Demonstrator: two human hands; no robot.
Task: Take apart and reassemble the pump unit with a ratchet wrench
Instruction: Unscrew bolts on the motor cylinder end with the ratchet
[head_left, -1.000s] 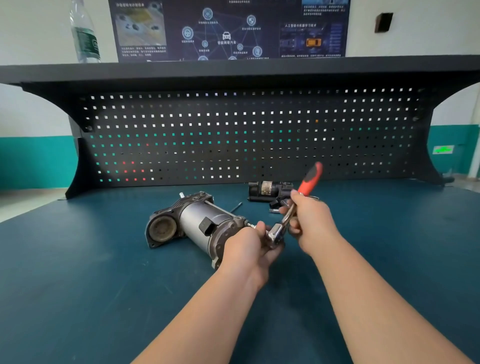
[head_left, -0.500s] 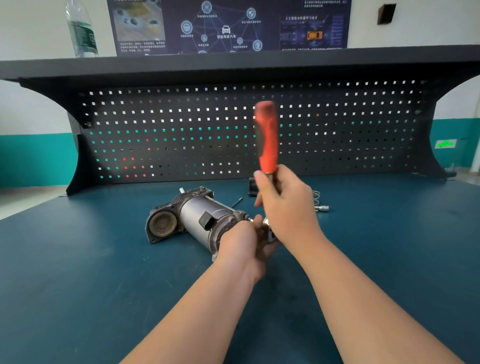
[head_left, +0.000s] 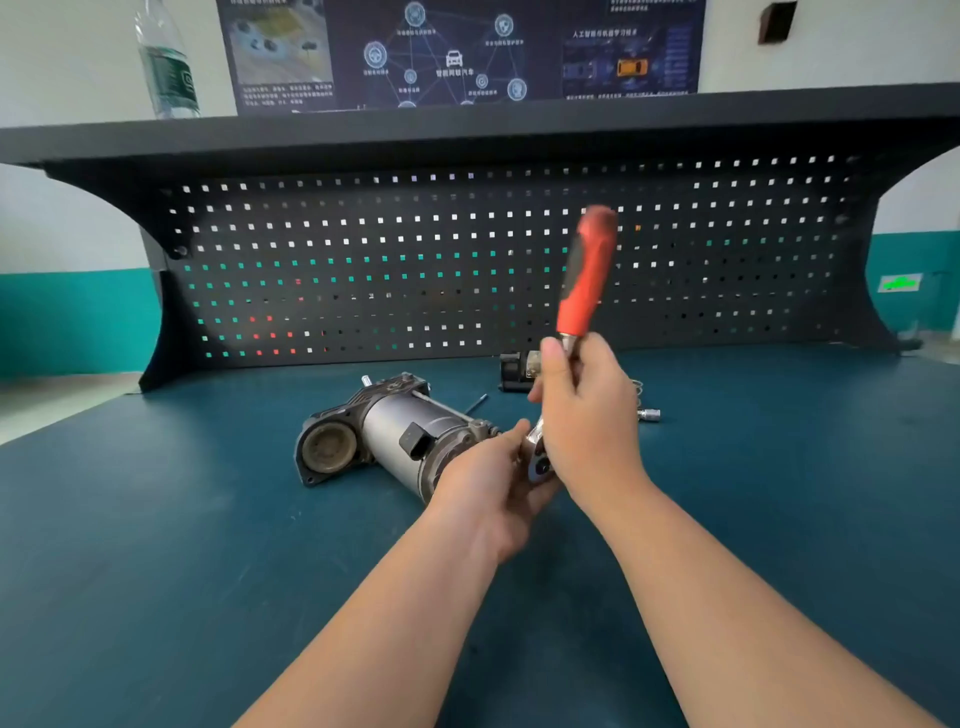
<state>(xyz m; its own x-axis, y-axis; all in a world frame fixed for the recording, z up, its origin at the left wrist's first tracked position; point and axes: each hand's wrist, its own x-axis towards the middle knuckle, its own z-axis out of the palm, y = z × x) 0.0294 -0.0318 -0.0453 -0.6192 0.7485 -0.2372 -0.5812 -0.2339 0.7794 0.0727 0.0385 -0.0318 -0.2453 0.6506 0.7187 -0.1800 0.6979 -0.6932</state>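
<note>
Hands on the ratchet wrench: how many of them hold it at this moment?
2. The right hand grips the ratchet wrench on the shaft under its red handle; the left hand holds the wrench head at the end of the pump unit.

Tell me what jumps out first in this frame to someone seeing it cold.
The red-handled ratchet wrench stands nearly upright at centre, blurred, gripped low on its shaft by the right hand. Its chrome head meets the near end of the grey pump unit, which lies on its side on the blue bench top, with the left hand at that end. Behind runs a black pegboard.
</note>
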